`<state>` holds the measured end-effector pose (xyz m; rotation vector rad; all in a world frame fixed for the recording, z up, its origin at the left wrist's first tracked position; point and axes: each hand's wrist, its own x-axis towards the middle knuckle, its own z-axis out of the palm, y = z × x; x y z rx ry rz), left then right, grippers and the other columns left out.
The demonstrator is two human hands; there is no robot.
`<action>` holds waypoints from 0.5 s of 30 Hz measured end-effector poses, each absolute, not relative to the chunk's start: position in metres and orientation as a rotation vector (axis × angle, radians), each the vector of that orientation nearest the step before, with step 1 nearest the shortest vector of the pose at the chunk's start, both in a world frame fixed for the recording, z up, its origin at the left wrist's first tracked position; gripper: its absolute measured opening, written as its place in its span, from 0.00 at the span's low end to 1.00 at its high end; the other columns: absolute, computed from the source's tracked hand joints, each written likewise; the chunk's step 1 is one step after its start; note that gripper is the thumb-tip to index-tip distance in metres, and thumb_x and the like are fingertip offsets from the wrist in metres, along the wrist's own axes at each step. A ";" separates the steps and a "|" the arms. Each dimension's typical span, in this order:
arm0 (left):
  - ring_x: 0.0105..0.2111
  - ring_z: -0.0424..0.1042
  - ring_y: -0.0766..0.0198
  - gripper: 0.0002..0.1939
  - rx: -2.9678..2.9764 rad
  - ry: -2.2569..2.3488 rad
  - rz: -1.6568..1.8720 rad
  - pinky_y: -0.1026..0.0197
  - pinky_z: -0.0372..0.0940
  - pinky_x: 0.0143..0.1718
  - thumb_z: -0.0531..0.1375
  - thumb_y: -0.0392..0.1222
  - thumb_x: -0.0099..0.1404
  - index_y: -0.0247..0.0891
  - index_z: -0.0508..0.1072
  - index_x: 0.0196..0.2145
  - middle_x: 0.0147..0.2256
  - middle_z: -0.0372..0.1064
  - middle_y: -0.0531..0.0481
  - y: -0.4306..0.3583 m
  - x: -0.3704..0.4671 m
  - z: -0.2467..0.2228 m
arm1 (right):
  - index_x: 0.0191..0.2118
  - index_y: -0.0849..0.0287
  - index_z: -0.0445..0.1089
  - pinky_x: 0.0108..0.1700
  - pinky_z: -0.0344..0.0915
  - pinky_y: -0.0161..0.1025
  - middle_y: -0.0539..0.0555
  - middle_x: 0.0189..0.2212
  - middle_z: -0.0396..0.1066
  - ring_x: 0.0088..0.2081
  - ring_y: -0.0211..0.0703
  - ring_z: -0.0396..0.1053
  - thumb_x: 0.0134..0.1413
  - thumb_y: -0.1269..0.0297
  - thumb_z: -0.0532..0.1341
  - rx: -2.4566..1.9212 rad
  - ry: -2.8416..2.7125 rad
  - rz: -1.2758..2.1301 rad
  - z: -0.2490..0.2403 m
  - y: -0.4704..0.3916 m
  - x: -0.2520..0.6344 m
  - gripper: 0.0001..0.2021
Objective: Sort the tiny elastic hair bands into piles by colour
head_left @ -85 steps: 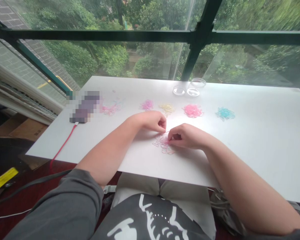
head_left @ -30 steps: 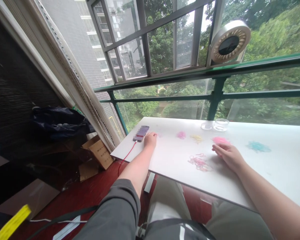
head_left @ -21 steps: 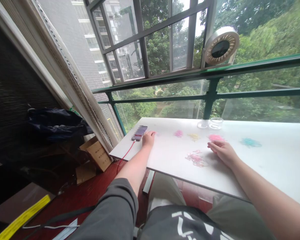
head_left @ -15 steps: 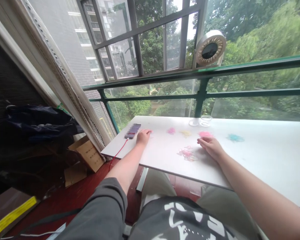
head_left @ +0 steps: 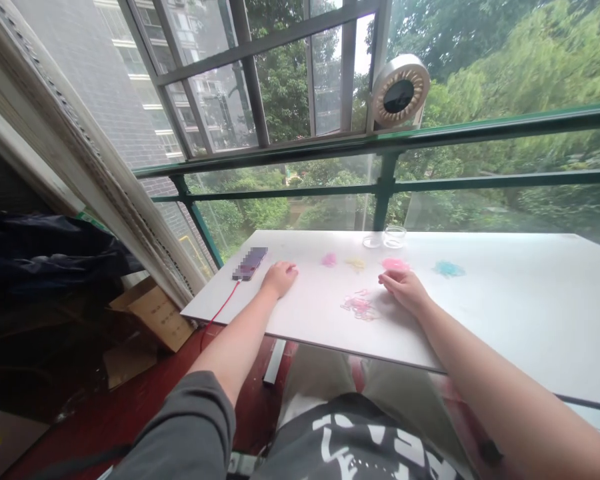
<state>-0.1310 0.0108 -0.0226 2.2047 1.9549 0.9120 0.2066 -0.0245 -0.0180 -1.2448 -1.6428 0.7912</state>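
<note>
My left hand [head_left: 281,277] rests on the white table with its fingers curled closed; what they hold, if anything, is hidden. My right hand [head_left: 405,288] is closed in a pinch, and any small piece between its fingertips is too small to make out. Just beyond it lies a bright pink pile [head_left: 395,264]. To its left is a loose heap of pink and pale thin loops [head_left: 359,307], perhaps rubber bands or clips. Between the hands, farther back, are a purple-pink pile [head_left: 329,259] and a yellow pile [head_left: 355,264]. A teal pile [head_left: 449,268] lies to the right.
A phone [head_left: 251,264] with a red cable [head_left: 221,311] lies left of my left hand. Two clear round containers [head_left: 395,237] stand at the table's back edge. Behind it runs a green railing [head_left: 280,193], with a round fan [head_left: 400,93] above. A cardboard box [head_left: 157,313] stands left.
The whole view has shifted, so the table sits farther left. My left hand's fingers are more curled in. My right hand stays beside the bright pink pile, still pinched.
</note>
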 end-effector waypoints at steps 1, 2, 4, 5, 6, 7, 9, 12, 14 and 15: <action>0.40 0.69 0.60 0.14 2.212 1.955 0.888 0.59 0.62 0.49 0.58 0.43 0.59 0.39 0.75 0.43 0.40 0.71 0.46 0.011 -0.131 -0.023 | 0.23 0.61 0.67 0.22 0.49 0.35 0.45 0.13 0.56 0.17 0.33 0.51 0.46 0.50 0.58 -1.241 -1.638 0.794 -0.019 -0.024 0.207 0.17; 0.40 0.69 0.60 0.13 2.214 1.955 0.866 0.59 0.63 0.48 0.58 0.43 0.59 0.39 0.75 0.41 0.39 0.71 0.46 0.011 -0.131 -0.023 | 0.23 0.61 0.67 0.22 0.49 0.35 0.45 0.12 0.56 0.17 0.33 0.51 0.46 0.50 0.58 -1.239 -1.634 0.796 -0.020 -0.023 0.207 0.16; 0.39 0.70 0.60 0.11 2.211 1.953 0.830 0.60 0.64 0.45 0.57 0.42 0.60 0.39 0.76 0.39 0.38 0.72 0.47 0.010 -0.130 -0.022 | 0.23 0.61 0.66 0.22 0.49 0.35 0.45 0.12 0.56 0.17 0.33 0.51 0.47 0.51 0.58 -1.243 -1.630 0.797 -0.022 -0.023 0.207 0.16; 0.38 0.70 0.61 0.11 2.209 1.948 0.814 0.60 0.64 0.44 0.56 0.41 0.60 0.39 0.77 0.37 0.38 0.73 0.47 0.009 -0.130 -0.021 | 0.23 0.60 0.66 0.22 0.49 0.35 0.45 0.12 0.56 0.17 0.33 0.52 0.47 0.51 0.58 -1.249 -1.632 0.795 -0.022 -0.022 0.207 0.16; 0.38 0.70 0.61 0.10 2.210 1.939 0.800 0.61 0.64 0.43 0.56 0.41 0.61 0.39 0.77 0.36 0.37 0.73 0.47 0.007 -0.129 -0.020 | 0.23 0.60 0.66 0.21 0.49 0.35 0.45 0.12 0.56 0.16 0.33 0.52 0.47 0.51 0.58 -1.257 -1.637 0.790 -0.023 -0.022 0.207 0.16; 0.38 0.70 0.61 0.10 2.214 1.924 0.788 0.61 0.64 0.43 0.56 0.41 0.61 0.39 0.77 0.36 0.37 0.73 0.47 0.005 -0.127 -0.019 | 0.23 0.60 0.67 0.21 0.49 0.35 0.45 0.12 0.57 0.16 0.33 0.52 0.47 0.52 0.58 -1.268 -1.648 0.782 -0.023 -0.022 0.207 0.16; 0.38 0.70 0.60 0.10 2.235 1.874 0.767 0.61 0.64 0.43 0.56 0.41 0.61 0.39 0.77 0.35 0.37 0.73 0.47 0.000 -0.120 -0.018 | 0.24 0.61 0.67 0.21 0.50 0.35 0.46 0.13 0.57 0.16 0.34 0.53 0.49 0.53 0.56 -1.294 -1.701 0.728 -0.023 -0.022 0.207 0.15; 0.39 0.70 0.60 0.10 2.284 1.754 0.742 0.61 0.63 0.44 0.56 0.41 0.61 0.39 0.77 0.34 0.37 0.74 0.47 -0.009 -0.103 -0.016 | 0.26 0.61 0.68 0.24 0.54 0.35 0.48 0.15 0.61 0.19 0.36 0.57 0.51 0.56 0.54 -1.333 -1.789 0.607 -0.023 -0.021 0.205 0.14; 0.39 0.70 0.60 0.10 2.314 1.661 0.721 0.61 0.63 0.44 0.56 0.42 0.61 0.39 0.76 0.34 0.36 0.74 0.48 -0.013 -0.089 -0.015 | 0.28 0.61 0.70 0.29 0.58 0.36 0.50 0.20 0.66 0.23 0.38 0.61 0.51 0.60 0.54 -1.357 -1.815 0.543 -0.024 -0.020 0.203 0.11; 0.38 0.70 0.60 0.10 2.323 1.617 0.709 0.61 0.63 0.43 0.56 0.42 0.60 0.39 0.76 0.33 0.36 0.74 0.48 -0.016 -0.083 -0.014 | 0.29 0.61 0.71 0.32 0.59 0.37 0.52 0.24 0.68 0.26 0.39 0.63 0.50 0.62 0.55 -1.364 -1.819 0.526 -0.025 -0.020 0.202 0.10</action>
